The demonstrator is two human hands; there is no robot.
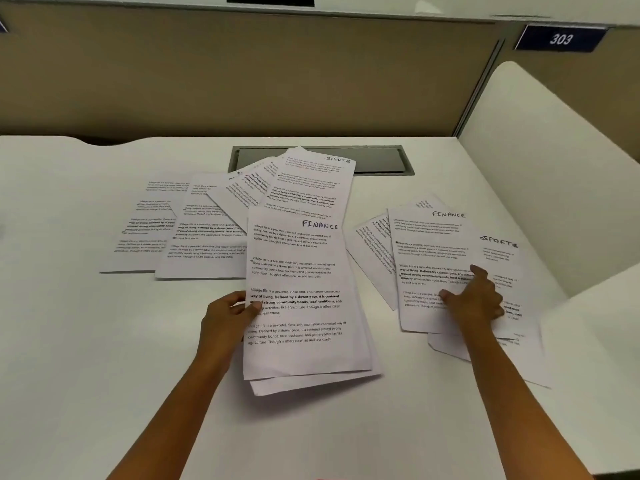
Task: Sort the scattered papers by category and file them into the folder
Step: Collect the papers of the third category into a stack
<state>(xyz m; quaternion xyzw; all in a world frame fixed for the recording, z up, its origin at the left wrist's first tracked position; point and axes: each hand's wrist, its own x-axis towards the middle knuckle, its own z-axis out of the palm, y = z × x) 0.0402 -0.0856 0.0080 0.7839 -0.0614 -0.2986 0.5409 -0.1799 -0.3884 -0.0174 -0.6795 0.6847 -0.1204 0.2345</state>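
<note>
Printed white sheets lie scattered over a white desk (86,358). My left hand (227,318) grips the left edge of a small stack whose top sheet is headed FINANCE (298,299). Behind it lies a sheet headed SPORTS (311,183). To the right, my right hand (479,301) presses its fingers down on another FINANCE sheet (429,251), which overlaps a SPORTS sheet (505,258). More sheets (194,233) fan out at the left, headings hidden. No folder is in view.
A grey cable tray (377,161) is recessed in the desk behind the papers. A tan partition wall (242,74) stands at the back, with a blue plate reading 303 (561,39). A white curved divider (540,161) rises at the right.
</note>
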